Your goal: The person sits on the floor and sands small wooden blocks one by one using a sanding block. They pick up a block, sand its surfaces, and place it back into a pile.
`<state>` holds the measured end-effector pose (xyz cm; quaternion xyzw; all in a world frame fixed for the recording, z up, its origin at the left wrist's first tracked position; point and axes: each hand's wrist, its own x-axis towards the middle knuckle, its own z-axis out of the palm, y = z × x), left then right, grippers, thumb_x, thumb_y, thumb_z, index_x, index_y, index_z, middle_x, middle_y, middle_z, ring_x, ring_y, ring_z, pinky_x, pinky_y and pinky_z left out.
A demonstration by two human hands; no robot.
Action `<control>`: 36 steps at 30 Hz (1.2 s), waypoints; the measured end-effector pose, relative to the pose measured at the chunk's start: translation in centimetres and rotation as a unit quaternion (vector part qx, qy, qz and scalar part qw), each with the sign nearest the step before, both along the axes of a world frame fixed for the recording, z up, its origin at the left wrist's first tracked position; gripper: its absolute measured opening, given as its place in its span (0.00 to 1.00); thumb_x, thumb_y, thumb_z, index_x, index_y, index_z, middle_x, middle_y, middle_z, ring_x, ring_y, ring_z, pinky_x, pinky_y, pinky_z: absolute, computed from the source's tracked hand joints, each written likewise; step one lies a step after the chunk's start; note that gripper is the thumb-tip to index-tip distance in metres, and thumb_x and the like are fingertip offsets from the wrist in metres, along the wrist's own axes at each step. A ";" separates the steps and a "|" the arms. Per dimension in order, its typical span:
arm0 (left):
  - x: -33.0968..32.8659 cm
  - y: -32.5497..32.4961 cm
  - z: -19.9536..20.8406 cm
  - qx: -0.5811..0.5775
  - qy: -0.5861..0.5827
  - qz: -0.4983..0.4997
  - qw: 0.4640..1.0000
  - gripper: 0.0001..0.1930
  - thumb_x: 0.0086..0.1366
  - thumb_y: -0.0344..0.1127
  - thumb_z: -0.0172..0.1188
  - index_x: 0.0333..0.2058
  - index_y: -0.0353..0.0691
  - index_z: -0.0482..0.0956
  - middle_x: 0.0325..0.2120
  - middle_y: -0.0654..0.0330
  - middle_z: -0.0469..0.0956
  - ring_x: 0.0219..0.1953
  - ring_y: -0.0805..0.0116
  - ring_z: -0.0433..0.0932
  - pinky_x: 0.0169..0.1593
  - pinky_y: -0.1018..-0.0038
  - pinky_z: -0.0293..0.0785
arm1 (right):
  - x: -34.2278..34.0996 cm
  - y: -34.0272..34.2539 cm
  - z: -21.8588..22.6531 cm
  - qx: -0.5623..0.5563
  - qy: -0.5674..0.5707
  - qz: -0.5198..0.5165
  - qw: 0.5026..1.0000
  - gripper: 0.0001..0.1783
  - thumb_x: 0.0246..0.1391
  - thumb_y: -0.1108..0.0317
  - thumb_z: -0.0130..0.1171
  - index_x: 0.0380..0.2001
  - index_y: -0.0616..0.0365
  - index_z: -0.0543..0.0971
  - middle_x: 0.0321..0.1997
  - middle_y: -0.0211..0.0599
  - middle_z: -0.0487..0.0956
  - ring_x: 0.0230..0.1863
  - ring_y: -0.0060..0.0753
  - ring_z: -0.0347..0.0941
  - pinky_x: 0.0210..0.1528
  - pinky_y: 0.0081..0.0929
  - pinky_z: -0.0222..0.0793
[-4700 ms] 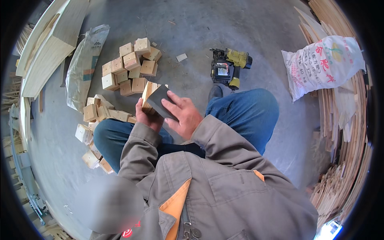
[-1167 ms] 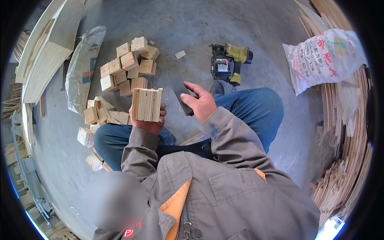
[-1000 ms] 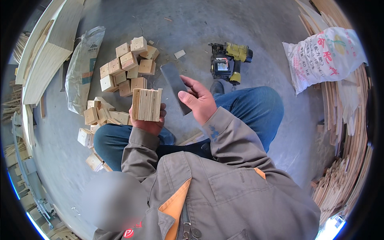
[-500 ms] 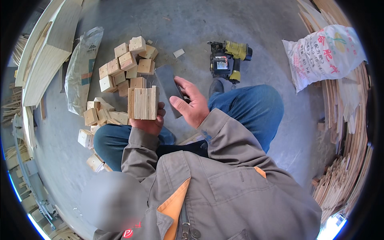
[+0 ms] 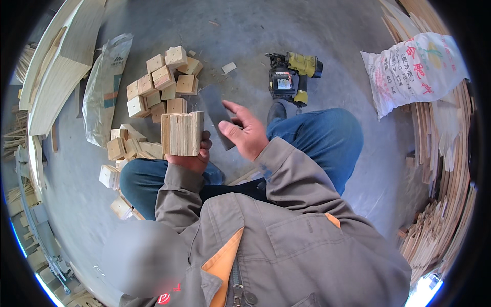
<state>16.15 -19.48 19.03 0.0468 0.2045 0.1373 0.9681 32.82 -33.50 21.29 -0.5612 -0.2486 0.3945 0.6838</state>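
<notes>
My left hand (image 5: 194,157) is closed round a square block of layered plywood (image 5: 182,134), its striped cut edges facing up. To the right of it, my right hand (image 5: 245,132) is held with thumb and forefinger apart, and nothing shows between them. Beneath and beyond those fingers lies a flat dark grey plate (image 5: 216,115), partly covered by the hand. The hand's other fingers are curled and partly hidden. Past the held block, several similar wooden blocks (image 5: 162,79) with small dots on their faces sit in a heap on the floor.
A yellow and black nail gun (image 5: 302,64) lies beyond my right knee. More blocks (image 5: 130,146) rest by my left knee. A white sack (image 5: 417,71) stands at the right over stacked wood strips (image 5: 445,169). Plywood sheets (image 5: 66,66) and another sack (image 5: 106,92) are at the left.
The plywood block in my left hand has turned slightly and shifted a little toward me. My right hand has shifted slightly, its fingers still apart. The grey plate stays in place.
</notes>
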 end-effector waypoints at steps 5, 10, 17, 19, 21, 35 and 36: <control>-0.2 -0.1 0.2 -0.002 -0.001 0.008 1.000 0.35 0.66 0.65 0.50 0.61 0.44 0.71 0.46 0.47 0.73 0.38 0.59 0.75 0.35 0.68 0.84 | -0.6 0.6 -1.8 -0.042 -0.049 0.018 0.998 0.31 0.62 0.61 0.62 0.64 0.66 0.70 0.59 0.52 0.76 0.58 0.44 0.76 0.62 0.34 0.69; 0.1 -0.2 0.8 0.003 -0.076 -0.013 0.997 0.32 0.67 0.61 0.55 0.61 0.44 0.71 0.47 0.49 0.70 0.39 0.60 0.74 0.39 0.68 0.84 | 0.1 0.3 -4.2 -0.077 0.033 -0.009 0.996 0.30 0.63 0.62 0.62 0.65 0.63 0.70 0.47 0.43 0.82 0.50 0.33 0.77 0.54 0.30 0.73; -0.1 0.0 0.1 0.025 -0.089 -0.031 0.995 0.34 0.69 0.61 0.53 0.64 0.44 0.69 0.49 0.46 0.71 0.39 0.58 0.74 0.41 0.67 0.84 | 0.6 -0.3 0.5 0.017 0.026 0.062 0.998 0.31 0.66 0.64 0.60 0.69 0.57 0.66 0.51 0.36 0.79 0.48 0.21 0.73 0.53 0.23 0.71; -0.2 0.2 -0.3 0.035 -0.093 -0.033 0.994 0.34 0.69 0.62 0.52 0.64 0.45 0.68 0.49 0.45 0.71 0.40 0.58 0.75 0.41 0.68 0.84 | 0.2 -0.1 0.2 0.010 0.007 0.048 0.999 0.31 0.65 0.64 0.61 0.68 0.59 0.68 0.52 0.38 0.79 0.49 0.23 0.74 0.54 0.24 0.71; -0.2 0.1 -0.1 0.015 -0.085 -0.037 0.996 0.34 0.69 0.62 0.53 0.65 0.46 0.68 0.49 0.45 0.71 0.41 0.57 0.75 0.41 0.68 0.84 | 0.1 0.2 -1.0 -0.023 -0.030 0.030 0.999 0.30 0.63 0.63 0.62 0.66 0.61 0.70 0.54 0.43 0.79 0.52 0.31 0.75 0.56 0.28 0.71; 0.5 -0.1 0.6 0.074 0.020 -0.007 0.997 0.35 0.63 0.62 0.56 0.62 0.45 0.72 0.44 0.45 0.79 0.42 0.52 0.80 0.42 0.60 0.83 | 1.3 0.3 -2.0 -0.085 0.017 -0.080 0.993 0.28 0.63 0.64 0.62 0.62 0.66 0.72 0.54 0.49 0.79 0.53 0.36 0.77 0.55 0.31 0.74; 0.6 -0.5 0.7 0.073 0.031 0.007 0.997 0.35 0.63 0.61 0.56 0.62 0.46 0.72 0.46 0.46 0.79 0.44 0.52 0.80 0.44 0.58 0.83 | 1.2 0.3 -1.3 -0.082 0.047 -0.081 0.992 0.28 0.63 0.64 0.62 0.63 0.65 0.71 0.52 0.47 0.79 0.50 0.34 0.78 0.51 0.30 0.75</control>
